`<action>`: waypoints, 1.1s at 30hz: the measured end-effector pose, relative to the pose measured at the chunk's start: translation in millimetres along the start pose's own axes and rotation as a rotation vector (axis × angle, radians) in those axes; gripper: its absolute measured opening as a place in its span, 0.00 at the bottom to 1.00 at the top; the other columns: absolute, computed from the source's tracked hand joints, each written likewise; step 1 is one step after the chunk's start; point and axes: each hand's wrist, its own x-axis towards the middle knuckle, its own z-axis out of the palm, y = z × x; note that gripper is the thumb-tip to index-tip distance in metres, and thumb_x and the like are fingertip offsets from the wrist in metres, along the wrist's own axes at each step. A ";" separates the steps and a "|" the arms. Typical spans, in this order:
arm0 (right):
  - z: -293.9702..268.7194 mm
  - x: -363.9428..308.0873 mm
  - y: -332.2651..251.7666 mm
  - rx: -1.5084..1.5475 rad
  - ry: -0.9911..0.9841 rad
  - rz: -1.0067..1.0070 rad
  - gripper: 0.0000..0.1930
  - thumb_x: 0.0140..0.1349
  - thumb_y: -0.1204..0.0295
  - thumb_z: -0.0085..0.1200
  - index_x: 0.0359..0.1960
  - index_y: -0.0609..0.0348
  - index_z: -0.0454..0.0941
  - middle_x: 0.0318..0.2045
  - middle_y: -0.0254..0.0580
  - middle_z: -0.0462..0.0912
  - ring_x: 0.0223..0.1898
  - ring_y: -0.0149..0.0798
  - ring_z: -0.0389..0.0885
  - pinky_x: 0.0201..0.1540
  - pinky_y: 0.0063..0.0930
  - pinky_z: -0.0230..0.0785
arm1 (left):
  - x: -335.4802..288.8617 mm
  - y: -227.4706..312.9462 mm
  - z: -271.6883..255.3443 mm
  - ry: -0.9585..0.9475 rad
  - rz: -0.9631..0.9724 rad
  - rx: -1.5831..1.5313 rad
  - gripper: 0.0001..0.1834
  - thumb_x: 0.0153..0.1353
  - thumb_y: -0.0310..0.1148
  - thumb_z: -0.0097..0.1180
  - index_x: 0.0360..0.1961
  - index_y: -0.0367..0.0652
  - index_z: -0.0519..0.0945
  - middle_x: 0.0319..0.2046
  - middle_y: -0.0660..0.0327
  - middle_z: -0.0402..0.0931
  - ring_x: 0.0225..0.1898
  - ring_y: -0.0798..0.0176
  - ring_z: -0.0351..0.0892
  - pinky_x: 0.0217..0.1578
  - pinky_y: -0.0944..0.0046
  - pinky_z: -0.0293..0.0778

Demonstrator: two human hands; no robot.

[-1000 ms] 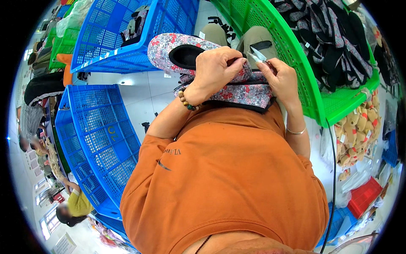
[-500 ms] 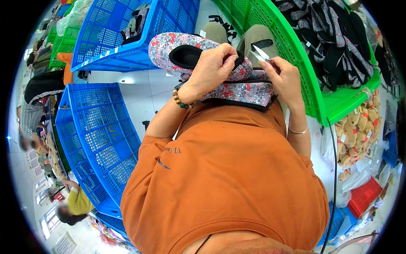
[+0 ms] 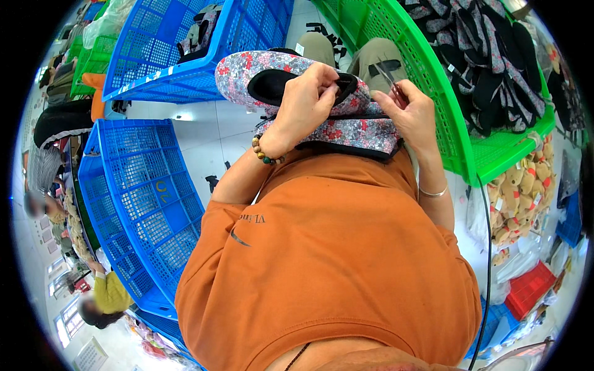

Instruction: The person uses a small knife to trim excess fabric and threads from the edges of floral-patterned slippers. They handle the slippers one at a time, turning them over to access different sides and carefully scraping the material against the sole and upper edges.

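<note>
A floral slipper (image 3: pixel 235 67) in grey, red and pink with a black lining lies across my lap. My left hand (image 3: pixel 307 102) has thumb and fingers pinched at the black edge of its opening. Beneath it rests another floral piece with black trim (image 3: pixel 365 133), probably a second slipper. My right hand (image 3: pixel 413 114) is closed round small scissors (image 3: pixel 387 75), whose thin blades point up and away from me, blurred. These blades are just right of the slipper, apart from my left hand. A black scrap (image 3: pixel 385 65) lies on my trouser leg.
On the right stands a green crate (image 3: pixel 455 123) heaped with floral and black slippers (image 3: pixel 489 68). Blue crates (image 3: pixel 145 185) stand to the left, one farther off holding a few slippers (image 3: pixel 201 34). Black scraps (image 3: pixel 328 34) lie on the floor. Plush toys (image 3: pixel 523 185) fill the right side.
The scissors have turned in my right hand, their blades swinging from pointing left to more upward. My left fingers have moved slightly left along the slipper's edge.
</note>
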 end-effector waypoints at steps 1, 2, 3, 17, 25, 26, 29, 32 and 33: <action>5.1 1.3 -3.7 0.043 0.015 0.010 0.22 0.50 0.58 0.66 0.21 0.66 0.72 0.15 0.36 0.70 0.17 0.27 0.64 0.19 0.24 0.59 | -0.3 2.7 -1.5 -0.026 -0.041 0.080 0.08 0.56 0.25 0.57 0.36 0.36 0.74 0.26 0.60 0.78 0.26 0.73 0.76 0.28 0.71 0.72; 9.7 3.8 -10.3 0.077 -0.017 0.060 0.23 0.47 0.58 0.69 0.21 0.65 0.70 0.16 0.33 0.69 0.19 0.24 0.63 0.20 0.21 0.61 | -1.4 7.6 -4.8 -0.052 -0.082 0.159 0.10 0.54 0.25 0.59 0.37 0.36 0.75 0.28 0.59 0.77 0.27 0.70 0.77 0.28 0.69 0.73; 18.3 7.5 -9.5 0.022 -0.025 0.061 0.25 0.45 0.55 0.69 0.21 0.66 0.71 0.17 0.37 0.72 0.19 0.28 0.68 0.21 0.25 0.64 | -0.7 12.8 -7.4 -0.079 -0.124 0.240 0.12 0.51 0.25 0.61 0.37 0.37 0.75 0.29 0.59 0.77 0.28 0.68 0.78 0.29 0.68 0.73; 44.4 5.9 -10.1 -0.006 -0.003 0.006 0.13 0.43 0.70 0.59 0.27 0.66 0.71 0.22 0.47 0.78 0.24 0.43 0.78 0.29 0.35 0.71 | 54.5 -21.7 -27.7 -0.395 0.470 0.484 0.11 0.46 0.25 0.59 0.34 0.40 0.79 0.36 0.56 0.79 0.40 0.50 0.77 0.42 0.58 0.73; 34.7 35.3 -31.3 0.163 0.309 -0.247 0.14 0.44 0.78 0.57 0.35 0.62 0.71 0.24 0.40 0.78 0.25 0.36 0.78 0.31 0.28 0.72 | 68.9 53.2 -65.9 -0.314 0.436 0.530 0.08 0.53 0.24 0.56 0.36 0.36 0.78 0.32 0.53 0.77 0.34 0.51 0.79 0.35 0.63 0.75; 34.6 35.6 -32.8 0.181 0.280 -0.247 0.15 0.45 0.78 0.57 0.37 0.63 0.71 0.25 0.40 0.78 0.26 0.36 0.79 0.32 0.28 0.73 | 69.3 57.8 -71.6 -0.284 0.469 0.517 0.08 0.54 0.23 0.56 0.36 0.36 0.78 0.30 0.54 0.78 0.31 0.57 0.79 0.33 0.65 0.74; 39.6 33.2 -26.1 0.261 0.206 -0.262 0.15 0.49 0.79 0.57 0.40 0.64 0.71 0.29 0.42 0.80 0.30 0.34 0.81 0.35 0.26 0.74 | 71.5 75.2 -89.5 -0.476 0.163 0.384 0.06 0.54 0.23 0.55 0.34 0.36 0.78 0.28 0.57 0.78 0.28 0.65 0.77 0.32 0.68 0.73; 45.9 26.7 -24.9 0.470 0.072 -0.239 0.15 0.53 0.80 0.56 0.43 0.67 0.71 0.34 0.45 0.81 0.36 0.32 0.81 0.40 0.24 0.73 | 61.3 49.9 -94.8 -0.614 0.014 0.110 0.17 0.52 0.21 0.60 0.45 0.40 0.76 0.27 0.65 0.76 0.29 0.75 0.72 0.32 0.73 0.70; 46.2 25.7 -23.7 0.462 0.038 -0.233 0.15 0.53 0.81 0.56 0.43 0.67 0.71 0.34 0.45 0.81 0.37 0.32 0.81 0.41 0.24 0.73 | 57.1 40.5 -91.3 -0.650 -0.048 -0.019 0.20 0.52 0.21 0.61 0.48 0.41 0.75 0.27 0.67 0.75 0.30 0.76 0.71 0.32 0.74 0.70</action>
